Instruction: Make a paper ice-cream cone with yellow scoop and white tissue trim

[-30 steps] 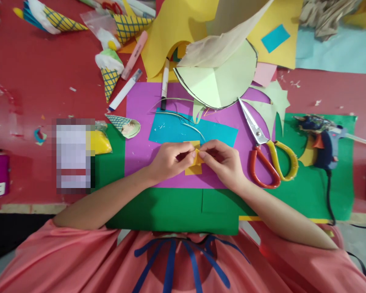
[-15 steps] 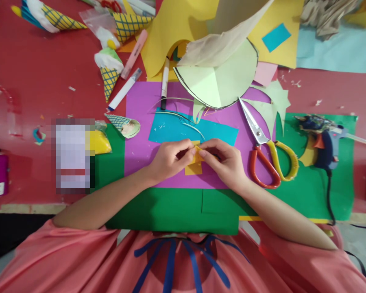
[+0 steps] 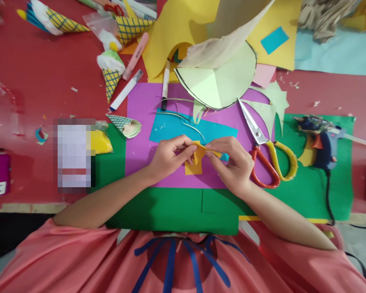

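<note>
Between my hands is a narrow folded strip of yellow-orange paper (image 3: 200, 147). My left hand (image 3: 174, 156) pinches its left end between thumb and fingers. Farther along, my right hand (image 3: 232, 162) has thumb and fingers closed on the strip, whose other end sticks out past them. Just below lies a flat yellow-orange paper piece (image 3: 193, 168) on the purple sheet (image 3: 143, 171). A blue paper rectangle (image 3: 167, 129) with thin offcuts on it is right beyond my fingers. Large scissors (image 3: 262, 150) with red and yellow handles lie beside my right hand.
A glue gun (image 3: 326, 148) rests on the green sheet (image 3: 177, 207) at right. Beyond the hands stand a pale green paper disc (image 3: 219, 87) and a curled yellow sheet (image 3: 167, 36). Markers (image 3: 126, 90), small paper cones (image 3: 111, 81) and a yellow packet (image 3: 102, 141) lie at left.
My right hand has shifted right and its grip has moved along the paper. More of the folded strip now shows between and beyond my fingers. My left hand has stayed nearly in place.
</note>
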### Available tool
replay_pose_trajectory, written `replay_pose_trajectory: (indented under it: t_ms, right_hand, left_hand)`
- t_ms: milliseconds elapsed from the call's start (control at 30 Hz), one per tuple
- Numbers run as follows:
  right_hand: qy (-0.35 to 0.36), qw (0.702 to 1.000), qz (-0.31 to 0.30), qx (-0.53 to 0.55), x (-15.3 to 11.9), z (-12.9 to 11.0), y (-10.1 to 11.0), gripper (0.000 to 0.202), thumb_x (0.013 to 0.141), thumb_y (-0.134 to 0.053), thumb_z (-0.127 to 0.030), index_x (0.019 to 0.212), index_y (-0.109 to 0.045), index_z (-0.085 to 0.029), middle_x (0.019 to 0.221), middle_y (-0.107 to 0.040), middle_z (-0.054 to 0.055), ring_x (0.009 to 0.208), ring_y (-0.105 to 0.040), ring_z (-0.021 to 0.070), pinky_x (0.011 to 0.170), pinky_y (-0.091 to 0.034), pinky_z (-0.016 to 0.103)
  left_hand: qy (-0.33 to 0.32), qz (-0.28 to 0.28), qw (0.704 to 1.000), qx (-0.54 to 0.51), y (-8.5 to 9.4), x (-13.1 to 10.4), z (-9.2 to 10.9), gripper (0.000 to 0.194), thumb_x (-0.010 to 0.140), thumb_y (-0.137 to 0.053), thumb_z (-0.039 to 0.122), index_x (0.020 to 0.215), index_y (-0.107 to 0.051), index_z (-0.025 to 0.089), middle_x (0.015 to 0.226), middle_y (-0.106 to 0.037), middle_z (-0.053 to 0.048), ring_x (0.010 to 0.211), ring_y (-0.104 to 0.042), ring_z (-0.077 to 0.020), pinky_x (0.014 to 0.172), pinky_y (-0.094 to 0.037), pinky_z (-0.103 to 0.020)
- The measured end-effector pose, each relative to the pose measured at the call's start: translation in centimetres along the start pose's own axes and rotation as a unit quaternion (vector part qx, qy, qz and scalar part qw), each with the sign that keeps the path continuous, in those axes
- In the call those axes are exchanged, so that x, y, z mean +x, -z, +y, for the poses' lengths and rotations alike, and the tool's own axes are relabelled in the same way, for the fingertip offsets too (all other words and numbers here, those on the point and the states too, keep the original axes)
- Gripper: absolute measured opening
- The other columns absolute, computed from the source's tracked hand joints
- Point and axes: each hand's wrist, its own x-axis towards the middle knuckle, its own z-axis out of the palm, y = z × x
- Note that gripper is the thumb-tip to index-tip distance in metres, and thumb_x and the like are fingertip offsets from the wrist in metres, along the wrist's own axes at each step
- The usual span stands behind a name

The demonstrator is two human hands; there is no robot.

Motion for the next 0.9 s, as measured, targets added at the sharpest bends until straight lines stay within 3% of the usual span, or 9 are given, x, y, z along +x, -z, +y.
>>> replay_pose_trajectory:
  t_ms: [300,500,700,800,900]
  right_hand:
    - [0.114,0.989,-0.042,-0.088,0.3,0.4,0.3,0.026,0.087,-0.064,-0.010,0.107,-0.066,-0.026,0.094,-0.075,0.005,0.087,-0.070,0.0194,0.075,-0.056,0.037]
    - [0.137,0.980,-0.056,-0.136,0.2,0.9,0.4,0.029,0.090,-0.061,-0.013,0.111,-0.066,-0.031,0.100,-0.075,0.004,0.090,-0.068,0.0201,0.076,-0.054,0.038]
    - [0.170,0.965,-0.039,-0.193,-0.2,1.2,0.1,0.031,0.089,-0.060,-0.010,0.112,-0.066,-0.029,0.101,-0.072,0.006,0.090,-0.065,0.0206,0.076,-0.054,0.036]
    - [0.159,0.969,-0.053,-0.179,-0.1,1.0,0.2,0.037,0.087,-0.057,-0.009,0.117,-0.064,-0.031,0.106,-0.070,0.007,0.094,-0.066,0.0214,0.078,-0.055,0.038]
    - [0.097,0.986,-0.056,-0.124,0.3,0.5,0.4,0.039,0.087,-0.051,-0.008,0.119,-0.061,-0.028,0.111,-0.067,0.009,0.103,-0.065,0.0234,0.082,-0.056,0.041]
  left_hand:
    - [0.026,0.004,0.998,-0.052,0.2,0.3,-0.1,0.029,0.087,-0.068,0.045,0.082,-0.066,0.017,0.065,-0.074,-0.001,0.059,-0.072,-0.0112,0.055,-0.059,-0.016]
    - [0.029,0.004,0.999,-0.041,0.2,0.4,0.2,0.035,0.086,-0.067,0.051,0.081,-0.066,0.016,0.072,-0.076,-0.004,0.064,-0.074,-0.0131,0.058,-0.060,-0.019]
    - [0.013,0.034,0.998,-0.041,0.2,0.3,0.2,0.027,0.084,-0.072,0.042,0.083,-0.068,0.015,0.068,-0.075,-0.002,0.062,-0.073,-0.0120,0.056,-0.057,-0.017]
    - [0.004,0.048,0.999,-0.019,0.3,0.2,0.0,0.026,0.086,-0.070,0.042,0.083,-0.069,0.016,0.071,-0.076,-0.002,0.064,-0.073,-0.0116,0.058,-0.058,-0.017]
    - [-0.013,0.058,0.998,0.024,0.4,0.0,-0.1,0.027,0.088,-0.067,0.043,0.085,-0.071,0.017,0.074,-0.077,-0.002,0.066,-0.073,-0.0116,0.060,-0.059,-0.018]
